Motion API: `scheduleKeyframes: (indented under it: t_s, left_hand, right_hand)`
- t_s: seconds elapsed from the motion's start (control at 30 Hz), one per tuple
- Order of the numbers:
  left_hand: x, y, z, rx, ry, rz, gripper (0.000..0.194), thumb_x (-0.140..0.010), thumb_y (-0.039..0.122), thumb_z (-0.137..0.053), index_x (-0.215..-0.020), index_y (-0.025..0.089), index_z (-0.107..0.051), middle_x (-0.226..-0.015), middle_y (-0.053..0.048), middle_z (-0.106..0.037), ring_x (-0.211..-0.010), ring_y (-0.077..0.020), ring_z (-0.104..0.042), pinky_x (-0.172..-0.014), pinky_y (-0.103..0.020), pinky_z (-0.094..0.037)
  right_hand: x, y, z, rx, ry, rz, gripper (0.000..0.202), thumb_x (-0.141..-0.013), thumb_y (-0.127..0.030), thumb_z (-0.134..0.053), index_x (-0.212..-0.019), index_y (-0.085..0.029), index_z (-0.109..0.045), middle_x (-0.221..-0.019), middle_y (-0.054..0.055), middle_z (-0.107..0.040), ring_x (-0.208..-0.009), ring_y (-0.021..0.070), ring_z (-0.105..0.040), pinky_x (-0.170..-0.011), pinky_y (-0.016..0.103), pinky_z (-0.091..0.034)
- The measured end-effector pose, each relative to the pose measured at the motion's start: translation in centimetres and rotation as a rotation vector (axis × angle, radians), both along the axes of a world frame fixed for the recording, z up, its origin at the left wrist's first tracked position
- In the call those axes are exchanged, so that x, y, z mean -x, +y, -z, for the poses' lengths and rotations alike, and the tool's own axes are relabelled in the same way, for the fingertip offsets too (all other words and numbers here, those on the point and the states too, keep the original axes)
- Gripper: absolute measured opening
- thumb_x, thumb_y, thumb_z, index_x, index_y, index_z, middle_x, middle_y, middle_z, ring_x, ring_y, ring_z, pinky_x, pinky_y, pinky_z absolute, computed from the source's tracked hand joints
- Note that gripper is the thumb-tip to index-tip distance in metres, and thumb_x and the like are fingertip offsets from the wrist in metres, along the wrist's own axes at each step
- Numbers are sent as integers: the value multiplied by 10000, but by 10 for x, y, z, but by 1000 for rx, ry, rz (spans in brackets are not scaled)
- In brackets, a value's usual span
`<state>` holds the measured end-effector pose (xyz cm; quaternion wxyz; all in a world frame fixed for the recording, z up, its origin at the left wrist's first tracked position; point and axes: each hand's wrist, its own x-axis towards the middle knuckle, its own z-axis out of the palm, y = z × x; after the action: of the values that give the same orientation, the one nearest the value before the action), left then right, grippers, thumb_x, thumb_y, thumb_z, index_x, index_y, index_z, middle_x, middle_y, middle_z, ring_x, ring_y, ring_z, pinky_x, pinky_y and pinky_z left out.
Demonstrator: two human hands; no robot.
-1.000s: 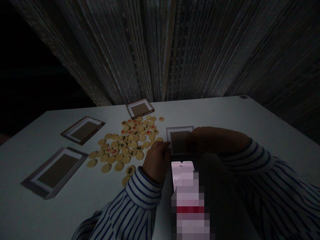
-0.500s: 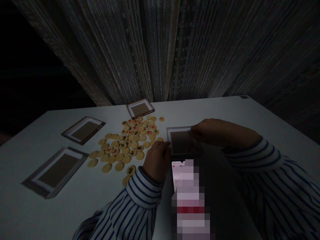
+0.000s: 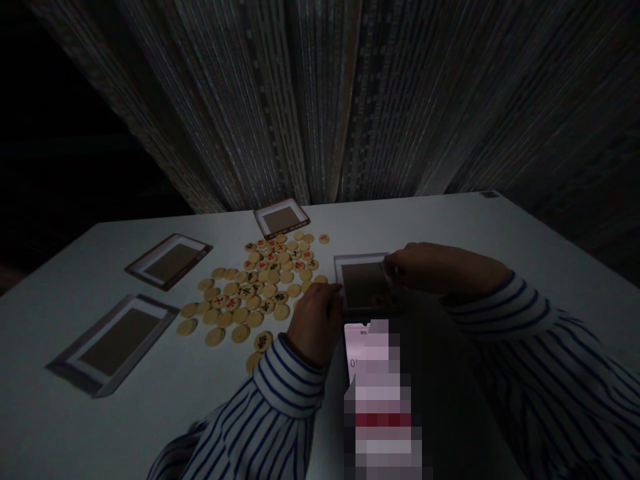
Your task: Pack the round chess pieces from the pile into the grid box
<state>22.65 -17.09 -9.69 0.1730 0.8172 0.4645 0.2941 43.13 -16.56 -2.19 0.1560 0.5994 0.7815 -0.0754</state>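
My left hand (image 3: 316, 320) is closed at the left edge of a framed box (image 3: 364, 285), its fingertips gripping that side. At the box's upper right corner my right hand (image 3: 435, 267) is closed, with its thumb and fingers pinching the edge. The box has a pale border and a dark rectangular middle. Just below it lies a lit phone (image 3: 356, 347), its lower part blurred out. Left of my left hand many round wooden pieces (image 3: 241, 316) are spread, some marked with red or black characters.
Three more framed boxes lie on the white table (image 3: 200, 427): one at the far left (image 3: 117, 340), one behind it (image 3: 173, 260) and one at the back (image 3: 281, 219). A striped curtain (image 3: 320, 100) hangs behind the table. A small dark square (image 3: 489, 194) is at the back right corner.
My right hand has shifted very slightly downward along the box's right side. Otherwise the view has only moved a little.
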Motion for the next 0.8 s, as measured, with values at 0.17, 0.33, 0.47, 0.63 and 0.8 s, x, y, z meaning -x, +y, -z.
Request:
scheduleKeyframes:
  t_s: [0.17,0.33,0.47,0.63,0.8]
  left_hand:
    - [1,0,0,-2,2,8,255,-756,59,-544,-978,118,-655,-892,-89,-675,-851,-190,-645,-772,-312,-538]
    - [1,1,-1,1,-6,8,253,-756,69,-541,-974,129,-654,-896,-86,-674,-849,-191,-642,-777,-321,-534]
    - [0,1,-1,20,-1,2,255,-758,64,-536,-980,106,-655,-890,-99,-673,-851,-196,-638,-782,-326,-528]
    - [0,0,0,19,-8,-2,246,-762,93,-545,-981,111,-655,-872,-95,-668,-824,-194,-634,-761,-324,-525]
    - [1,-1,0,8,-44,-17,194,-772,118,-545,-926,126,-661,-817,-73,-657,-751,-171,-621,-709,-299,-515]
  right_hand:
    - [0,0,1,-23,0,-17,255,-790,-169,-418,-802,-142,-671,-734,105,-674,-580,158,-593,-504,265,-387]
    - [-1,1,3,-17,7,-8,267,-798,-184,-414,-827,-146,-678,-752,106,-675,-582,157,-592,-516,271,-392]
    - [-3,2,4,-19,5,-2,259,-797,-186,-420,-834,-142,-673,-763,117,-673,-601,171,-600,-523,280,-397]
    - [-6,2,6,-37,18,-30,242,-798,-187,-433,-859,-152,-665,-779,107,-677,-633,174,-609,-545,280,-406]
    - [-8,3,5,-72,20,-35,235,-806,-196,-429,-846,-162,-658,-767,90,-674,-610,158,-600,-527,268,-394]
